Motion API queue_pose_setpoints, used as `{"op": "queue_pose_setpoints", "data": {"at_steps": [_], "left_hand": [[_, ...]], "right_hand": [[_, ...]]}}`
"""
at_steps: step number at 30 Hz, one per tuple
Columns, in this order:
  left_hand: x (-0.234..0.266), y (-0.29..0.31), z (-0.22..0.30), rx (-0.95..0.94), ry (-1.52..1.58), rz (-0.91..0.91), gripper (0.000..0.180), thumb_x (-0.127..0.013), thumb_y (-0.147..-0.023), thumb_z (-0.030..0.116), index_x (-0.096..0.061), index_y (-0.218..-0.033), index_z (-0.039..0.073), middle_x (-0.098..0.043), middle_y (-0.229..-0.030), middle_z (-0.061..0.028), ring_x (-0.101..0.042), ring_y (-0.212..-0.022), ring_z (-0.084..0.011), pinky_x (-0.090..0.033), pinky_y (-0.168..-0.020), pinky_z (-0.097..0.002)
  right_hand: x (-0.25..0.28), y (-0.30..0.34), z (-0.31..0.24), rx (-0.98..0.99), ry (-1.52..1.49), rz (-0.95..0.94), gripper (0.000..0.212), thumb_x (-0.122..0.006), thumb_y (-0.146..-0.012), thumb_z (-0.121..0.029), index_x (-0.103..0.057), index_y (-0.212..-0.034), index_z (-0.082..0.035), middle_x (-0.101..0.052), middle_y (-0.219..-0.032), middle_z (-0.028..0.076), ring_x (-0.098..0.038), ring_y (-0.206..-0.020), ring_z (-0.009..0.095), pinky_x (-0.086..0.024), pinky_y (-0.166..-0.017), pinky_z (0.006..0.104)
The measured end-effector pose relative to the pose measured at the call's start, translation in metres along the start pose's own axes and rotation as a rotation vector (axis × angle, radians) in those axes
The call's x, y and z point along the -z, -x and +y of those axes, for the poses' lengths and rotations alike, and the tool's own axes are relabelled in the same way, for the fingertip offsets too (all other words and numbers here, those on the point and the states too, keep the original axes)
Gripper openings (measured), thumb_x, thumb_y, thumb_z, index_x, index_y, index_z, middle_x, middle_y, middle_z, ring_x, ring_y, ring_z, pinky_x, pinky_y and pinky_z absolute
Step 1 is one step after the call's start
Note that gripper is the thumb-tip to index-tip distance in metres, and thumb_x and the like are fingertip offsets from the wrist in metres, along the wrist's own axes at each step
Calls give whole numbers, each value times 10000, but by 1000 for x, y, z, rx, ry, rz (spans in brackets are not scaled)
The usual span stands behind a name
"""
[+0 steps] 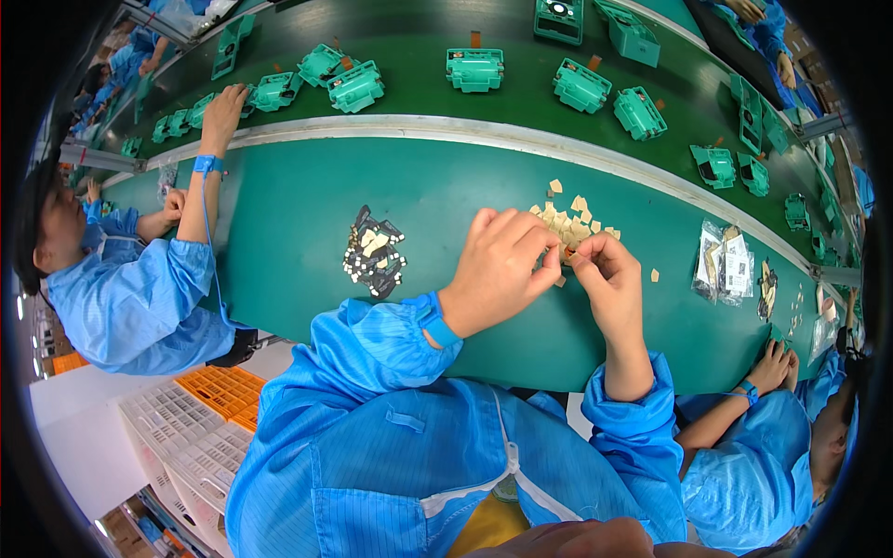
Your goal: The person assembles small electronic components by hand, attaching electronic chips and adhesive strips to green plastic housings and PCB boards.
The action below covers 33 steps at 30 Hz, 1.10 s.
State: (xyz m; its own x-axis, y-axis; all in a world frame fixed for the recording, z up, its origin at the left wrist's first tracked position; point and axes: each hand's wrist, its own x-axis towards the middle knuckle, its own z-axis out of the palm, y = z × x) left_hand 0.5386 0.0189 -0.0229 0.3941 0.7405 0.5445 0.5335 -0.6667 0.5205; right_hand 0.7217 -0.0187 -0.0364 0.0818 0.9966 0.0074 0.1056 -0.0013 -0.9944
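My left hand (502, 270), with a blue wrist strap (436, 319), is closed in a pinch over the green work table (446, 191). Facing it, my right hand (609, 284) pinches too, its thumb and forefinger almost meeting the left fingertips. Between them shows a tiny orange-and-dark bit, too small to name. Just beyond the fingers lies a loose pile of small beige pieces (586, 219), partly hidden by my hands. To the left sits a heap of small black parts with pale ends (374, 265), and a few beige pieces rest on top.
Beyond a metal rail (446, 128), a green conveyor belt (419, 93) carries several teal housings (475, 70). Clear plastic bags (723, 265) with papers lie to the right. A co-worker (130, 288) reaches over the belt at left; another (758, 456) works at right. Crates (186, 432) stand lower left.
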Motion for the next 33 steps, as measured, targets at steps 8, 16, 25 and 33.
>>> {"op": "queue_pose_setpoints", "data": {"at_steps": [8,16,25,33], "left_hand": [[-2,-2,4,66,10,38,136,-744,-766,55,-655,-861,95,-656,-878,-25,-623,-824,-226,-414,-782,-383],[-7,-1,3,129,-53,13,81,-736,-794,103,-665,-834,98,-652,-865,-8,-617,-818,-211,-397,-783,-380],[-13,0,2,117,-193,-104,67,-757,-847,181,-711,-866,137,-636,-858,20,-593,-811,-190,-353,-770,-373],[-12,-8,10,55,34,-48,204,-735,-857,182,-730,-1050,117,-668,-1110,-28,-604,-1049,-243,-390,-917,-397]], "right_hand": [[14,-1,4,-181,-219,-68,24,-638,-911,-59,-630,-909,-36,-611,-812,-26,-527,-751,46,-412,-692,203],[19,-4,7,-180,-439,-21,43,-646,-939,-59,-656,-951,-18,-653,-890,0,-568,-835,68,-458,-770,234],[20,-5,12,-118,-298,59,196,-666,-984,-64,-710,-1157,16,-677,-955,20,-601,-909,86,-476,-822,222],[19,0,15,-56,-224,-58,217,-707,-942,-35,-712,-1155,3,-686,-958,32,-610,-876,100,-496,-803,242]]}}
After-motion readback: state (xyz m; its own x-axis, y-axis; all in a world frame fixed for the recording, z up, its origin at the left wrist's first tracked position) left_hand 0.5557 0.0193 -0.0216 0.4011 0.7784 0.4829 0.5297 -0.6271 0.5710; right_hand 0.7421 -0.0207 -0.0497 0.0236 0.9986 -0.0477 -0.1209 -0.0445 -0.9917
